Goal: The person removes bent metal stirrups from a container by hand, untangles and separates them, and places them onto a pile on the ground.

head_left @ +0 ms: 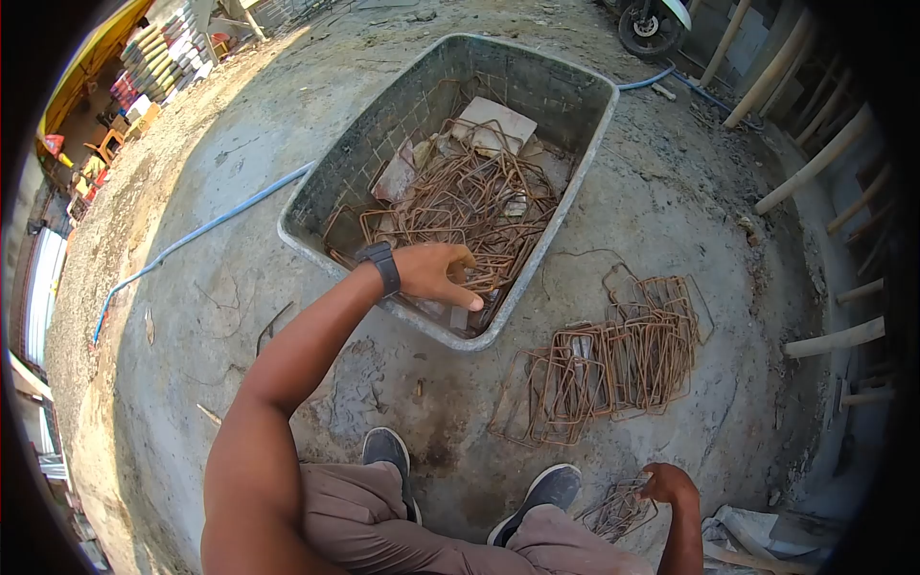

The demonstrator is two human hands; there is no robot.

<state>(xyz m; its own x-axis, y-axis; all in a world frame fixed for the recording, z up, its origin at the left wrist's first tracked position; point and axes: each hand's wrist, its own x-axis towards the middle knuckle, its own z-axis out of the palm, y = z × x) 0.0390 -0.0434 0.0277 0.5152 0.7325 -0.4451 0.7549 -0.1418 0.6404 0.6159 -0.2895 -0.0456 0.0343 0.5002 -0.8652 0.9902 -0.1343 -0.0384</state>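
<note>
A worn rectangular plastic tub (309,199) holds a tangled heap of rusty bent-steel stirrups (470,187). My left hand (436,273), with a dark watch at the wrist, reaches over the tub's near rim. Its thumb and curled fingers stand apart around the ends of some stirrups; a firm hold is not visible. At the lower right, my right hand (671,484) has its fingers curled on the edge of a small bundle of stirrups (616,510). A larger pile of stirrups (618,359) lies on the concrete to the right of the tub.
Pale broken slabs (494,125) lie inside the tub. A blue hose (206,227) runs along the concrete floor (230,316) and behind the tub. Wooden poles (815,182) lean along the right side. A motorbike wheel (652,29) stands at the back. My shoes (546,489) are in front.
</note>
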